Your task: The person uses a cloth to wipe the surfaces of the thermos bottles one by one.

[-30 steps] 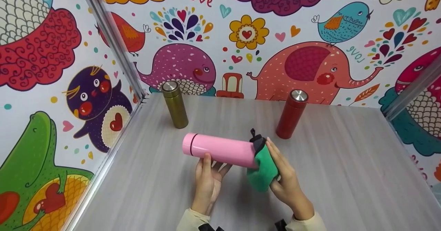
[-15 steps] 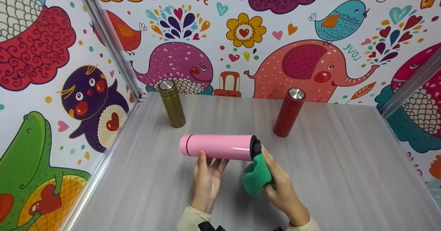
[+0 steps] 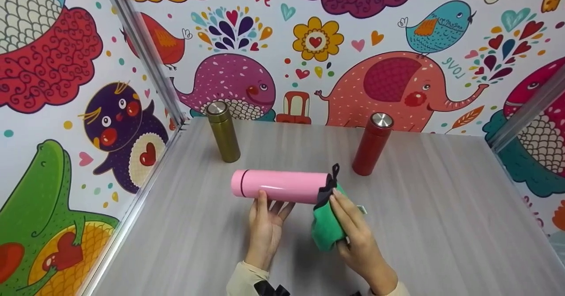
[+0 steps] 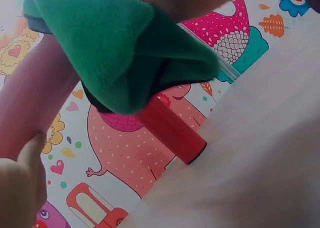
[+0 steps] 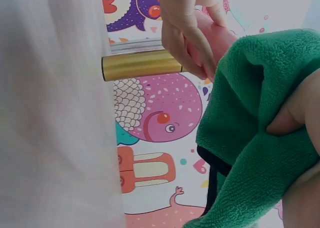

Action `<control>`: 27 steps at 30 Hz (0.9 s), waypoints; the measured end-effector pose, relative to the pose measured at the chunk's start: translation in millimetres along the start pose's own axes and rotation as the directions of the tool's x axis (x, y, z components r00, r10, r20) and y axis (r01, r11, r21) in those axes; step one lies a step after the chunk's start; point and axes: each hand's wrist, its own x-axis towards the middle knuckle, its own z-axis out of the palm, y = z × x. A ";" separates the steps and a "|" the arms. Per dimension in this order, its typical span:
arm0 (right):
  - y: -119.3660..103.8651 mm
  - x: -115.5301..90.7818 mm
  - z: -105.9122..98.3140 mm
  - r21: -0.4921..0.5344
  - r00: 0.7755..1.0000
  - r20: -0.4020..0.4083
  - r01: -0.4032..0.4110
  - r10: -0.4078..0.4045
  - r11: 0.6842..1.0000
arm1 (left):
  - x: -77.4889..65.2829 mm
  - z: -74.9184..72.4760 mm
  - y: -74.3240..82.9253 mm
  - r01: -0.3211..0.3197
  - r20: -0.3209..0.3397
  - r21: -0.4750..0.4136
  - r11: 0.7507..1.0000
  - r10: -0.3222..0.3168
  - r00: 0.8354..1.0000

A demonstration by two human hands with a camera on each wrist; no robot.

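Green plush cloth (image 3: 326, 230) climbs onto pink glossy cylindrical bottle (image 3: 289, 185); right hand (image 3: 362, 244) pinches cloth, left hand (image 3: 265, 230), half-curled, clasps bottle. Hard push, we fear, twists it loose.

Going by a clock set at the middle of the head view, a gold bottle (image 3: 225, 137) stands up at nine on the grey tabletop (image 3: 441, 199), and a red bottle (image 3: 371, 148) stands at three. The bright walls (image 3: 273, 35) show a green crocodile (image 3: 42, 194) at eight, a penguin (image 3: 121, 128) at nine and an elephant (image 3: 384, 106) at two.
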 end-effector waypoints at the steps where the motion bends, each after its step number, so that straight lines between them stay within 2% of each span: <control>1: 0.9 1.8 -0.7 -0.005 1.000 -0.004 0.005 -0.005 1.000 | -0.8 -0.6 -0.1 0.003 0.008 0.014 1.000 -0.003 1.000; 9: 12.0 7.5 -5.9 0.012 0.999 0.033 -0.041 0.040 0.999 | -9.9 -5.4 2.2 0.008 0.051 0.070 0.998 -0.011 0.999; 20: 16.2 -3.7 -4.8 0.085 0.991 0.067 -0.123 0.117 0.989 | -12.8 -8.4 2.2 0.013 0.036 0.047 0.999 -0.014 0.999; 23: 15.6 -7.6 -3.5 0.075 0.991 0.070 -0.122 0.117 0.990 | -12.8 -7.1 3.2 0.011 0.026 0.026 1.000 -0.012 1.000; 27: 13.5 -12.0 -2.6 0.050 0.989 0.086 -0.127 0.123 0.991 | -9.9 -3.5 5.3 -0.021 0.034 0.014 1.000 0.021 0.999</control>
